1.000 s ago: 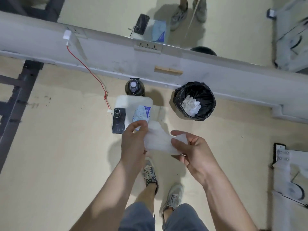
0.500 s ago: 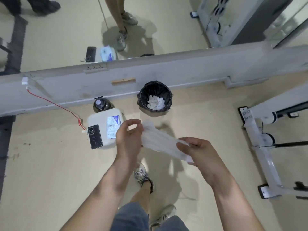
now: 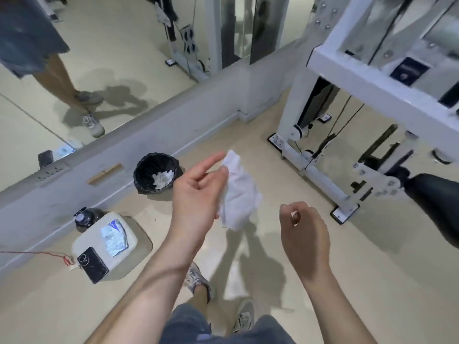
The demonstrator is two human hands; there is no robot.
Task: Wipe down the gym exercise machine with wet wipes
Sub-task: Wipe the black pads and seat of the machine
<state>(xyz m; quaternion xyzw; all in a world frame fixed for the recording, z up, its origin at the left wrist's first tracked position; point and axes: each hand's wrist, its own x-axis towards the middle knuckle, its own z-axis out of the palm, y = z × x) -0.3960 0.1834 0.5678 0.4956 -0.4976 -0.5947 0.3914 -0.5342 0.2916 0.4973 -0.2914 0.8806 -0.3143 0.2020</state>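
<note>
My left hand [image 3: 196, 197] holds a crumpled white wet wipe [image 3: 239, 194] in front of me, its fingers pinching the wipe's upper edge while the rest hangs down. My right hand [image 3: 304, 229] hovers a little to the right of the wipe with loosely curled fingers and nothing in it. The white gym exercise machine [image 3: 352, 78] stands at the right, with its frame, cables and floor rail. A black padded part [image 3: 437, 207] juts in from the right edge. A wet wipes pack [image 3: 114, 238] lies on a white stool at lower left.
A black-lined bin [image 3: 155, 172] with used wipes stands by the low grey ledge [image 3: 124, 155] under a wall mirror. On the white stool [image 3: 94, 242] lies a phone [image 3: 92, 264]; a dark bottle [image 3: 83, 217] stands behind it. A red cable [image 3: 37, 253] runs left. My feet are below.
My right hand has let go of the wipe, which now hangs bunched from my left hand alone. The view has swung right, bringing the machine into sight.
</note>
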